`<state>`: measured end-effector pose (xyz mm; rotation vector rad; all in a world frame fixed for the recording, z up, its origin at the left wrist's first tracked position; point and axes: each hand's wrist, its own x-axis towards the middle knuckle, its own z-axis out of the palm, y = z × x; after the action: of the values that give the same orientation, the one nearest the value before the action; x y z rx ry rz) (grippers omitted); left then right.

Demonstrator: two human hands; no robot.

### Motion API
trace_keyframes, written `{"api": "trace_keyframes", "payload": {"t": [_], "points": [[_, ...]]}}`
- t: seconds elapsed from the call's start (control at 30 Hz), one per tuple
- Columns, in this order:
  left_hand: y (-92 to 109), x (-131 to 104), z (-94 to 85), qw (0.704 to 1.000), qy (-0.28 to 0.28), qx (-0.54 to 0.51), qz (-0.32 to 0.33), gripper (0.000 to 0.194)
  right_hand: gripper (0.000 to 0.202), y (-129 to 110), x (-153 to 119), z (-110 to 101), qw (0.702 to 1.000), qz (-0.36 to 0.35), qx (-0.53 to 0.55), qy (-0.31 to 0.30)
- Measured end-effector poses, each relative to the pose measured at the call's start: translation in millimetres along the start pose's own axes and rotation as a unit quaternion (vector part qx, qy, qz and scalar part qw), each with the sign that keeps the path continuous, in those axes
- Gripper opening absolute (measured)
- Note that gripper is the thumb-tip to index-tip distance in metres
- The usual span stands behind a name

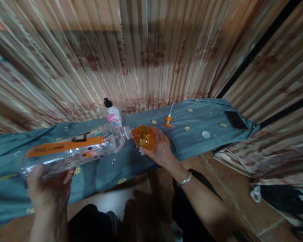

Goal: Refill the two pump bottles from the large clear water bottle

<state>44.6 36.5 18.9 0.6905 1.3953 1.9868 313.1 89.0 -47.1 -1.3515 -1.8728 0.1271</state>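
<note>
My left hand [49, 188] grips the base end of a large clear plastic bottle [111, 143] with an orange and white label, tilted nearly on its side. Its uncapped mouth meets the neck of an amber plastic bottle [144, 137]. Around that smaller bottle my right hand [161, 146] is closed, a silver bangle on the wrist. Whether liquid passes between the two mouths I cannot tell. An orange pump top [168, 120] with a pale tube lies beyond my right hand. Behind the large bottle stands a clear bottle with a black pump [113, 114] and a pink label.
A narrow surface covered by a teal cloth [192, 144] holds everything. On its right lie a white round cap [205, 134] and a black phone [235, 120]. Striped curtains [151, 67] hang behind, with dark poles [257, 50] at right. Dark items rest on the tiled floor [217, 174].
</note>
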Motion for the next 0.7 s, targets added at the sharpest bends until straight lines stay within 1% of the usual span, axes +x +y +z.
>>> {"api": "trace_keyframes", "payload": {"t": [0.07, 0.2, 0.27, 0.37, 0.4, 0.6, 0.7], "points": [[-1.2, -0.3, -1.0, 1.0, -0.004, -0.008, 0.008, 0.031, 0.075, -0.8, 0.2, -0.5, 1.0, 0.003, 0.001, 0.002], [-1.4, -1.5, -1.1, 1.0, 0.007, -0.006, -0.012, 0.032, 0.076, -1.6, 0.8, -0.4, 1.0, 0.011, -0.002, 0.003], [-0.7, -2.1, -0.1, 1.0, -0.005, -0.012, -0.007, 0.031, 0.076, -1.5, 0.9, -0.1, 1.0, 0.01, -0.005, 0.004], [-0.4, -2.2, 0.8, 0.999, -0.031, -0.012, 0.017, 0.028, 0.075, -1.0, 0.8, 0.0, 1.0, 0.006, -0.006, 0.005], [-0.7, -1.9, 0.8, 0.999, -0.031, -0.01, 0.021, 0.027, 0.075, -0.9, 0.7, -0.1, 1.0, 0.005, -0.006, 0.005], [-4.1, -0.3, -1.7, 1.0, 0.017, -0.016, 0.001, 0.029, 0.076, -0.7, -0.1, -0.6, 1.0, 0.003, -0.01, 0.005], [-4.9, -1.1, -1.5, 1.0, 0.025, -0.017, -0.003, 0.031, 0.077, -0.9, -0.3, -0.6, 1.0, 0.007, -0.007, 0.004]]}}
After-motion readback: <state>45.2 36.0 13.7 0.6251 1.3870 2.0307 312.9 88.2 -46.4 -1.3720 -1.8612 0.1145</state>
